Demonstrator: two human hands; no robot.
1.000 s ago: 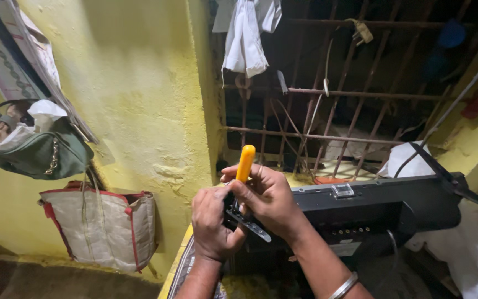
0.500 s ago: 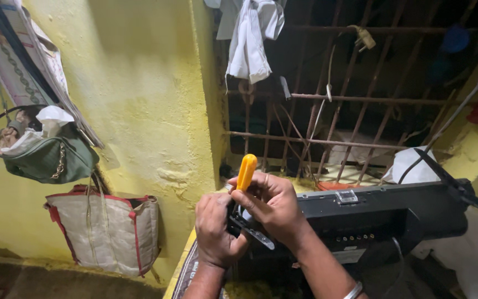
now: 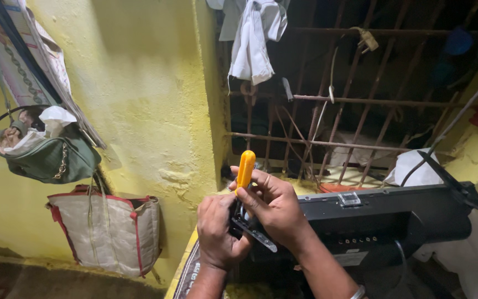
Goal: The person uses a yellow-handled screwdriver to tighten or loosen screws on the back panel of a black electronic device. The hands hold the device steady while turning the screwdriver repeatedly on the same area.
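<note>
My right hand (image 3: 272,207) grips an orange-handled screwdriver (image 3: 245,169) held upright, its shaft hidden between my hands. My left hand (image 3: 217,232) is closed around a dark metal bracket (image 3: 255,233) at the left end of a black flat-screen set (image 3: 383,221), which shows its back side with a row of small ports. Both hands press together at that corner. The screwdriver tip and the spot it touches are hidden by my fingers.
A yellow wall (image 3: 139,111) stands left. A green handbag (image 3: 45,152) and a beige bag with red trim (image 3: 106,232) hang on it. Behind the set is a rusty barred window (image 3: 360,99) with a white cloth (image 3: 255,39) hanging from it. A white bag (image 3: 416,166) lies at right.
The view has shifted slightly; my hands and the screwdriver stay at the same corner of the set, with only small movement.
</note>
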